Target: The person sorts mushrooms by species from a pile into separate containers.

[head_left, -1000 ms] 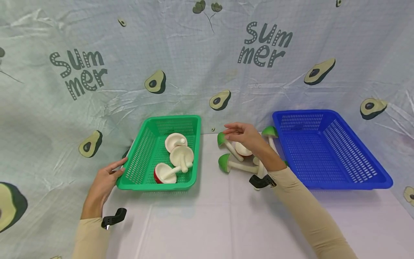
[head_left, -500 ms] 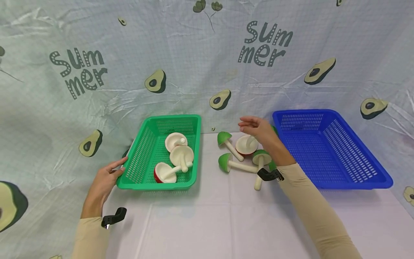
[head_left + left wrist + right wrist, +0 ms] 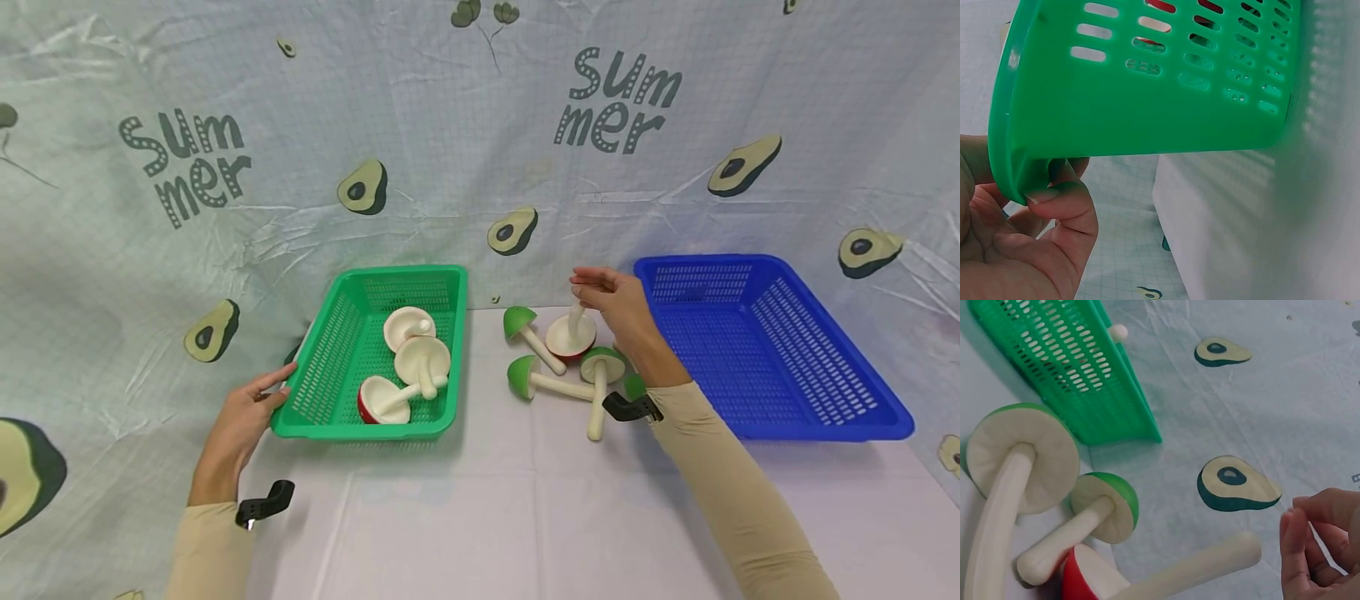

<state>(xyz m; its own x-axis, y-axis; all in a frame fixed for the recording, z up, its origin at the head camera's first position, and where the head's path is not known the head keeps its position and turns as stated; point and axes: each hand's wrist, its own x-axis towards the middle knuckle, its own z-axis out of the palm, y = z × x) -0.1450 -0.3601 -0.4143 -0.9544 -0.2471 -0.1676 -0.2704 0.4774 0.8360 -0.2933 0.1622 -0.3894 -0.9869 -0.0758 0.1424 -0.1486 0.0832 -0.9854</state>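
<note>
My left hand (image 3: 238, 423) grips the left rim of the green plastic basket (image 3: 461, 350), and its fingers curl under the lip in the left wrist view. Inside lie three toy mushrooms (image 3: 422, 362) with white undersides; red shows on one cap. Over the pile to the right, my right hand (image 3: 624, 310) hovers by the stem of a red-capped mushroom (image 3: 570, 337) lying cap down. In the right wrist view, its fingertips (image 3: 1297, 515) stand apart from that stem and hold nothing. Around it lie green-capped mushrooms (image 3: 521, 377), (image 3: 602, 364), one partly hidden by the wrist.
A blue slotted basket (image 3: 892, 417) stands to the right of the pile, close to my right forearm. Behind both baskets hangs a pale cloth (image 3: 480, 150) printed with avocados. The white table surface (image 3: 480, 517) stretches toward the front.
My right hand has moved right from the green-capped mushroom to above the red-capped one, whose stem now stands more upright. The left hand keeps its grip on the green basket.
</note>
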